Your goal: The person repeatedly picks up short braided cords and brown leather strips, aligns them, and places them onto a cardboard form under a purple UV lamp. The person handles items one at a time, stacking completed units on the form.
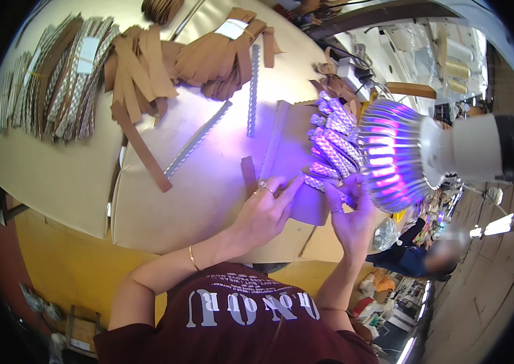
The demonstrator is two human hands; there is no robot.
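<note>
A short braided strip (313, 182), tinted purple by the lamp light, spans the gap between my hands over a brown board (308, 209). My left hand (263, 212) has its thumb and index finger closed at the strip's left end. Around its right part, the fingers of my right hand (352, 219) are closed; some of that end is hidden behind them. Just beyond my hands, a pile of braided strips (333, 142) lies on the board, several folded over. A small brown strip (248, 175) rests by my left hand.
A lit lamp (390, 156) with a ribbed metal body hangs close above my right hand. Brown strip bundles (217, 57) and braided strip bundles (75, 79) lie at the far left of the table (166, 221). A person (412, 255) is at the right.
</note>
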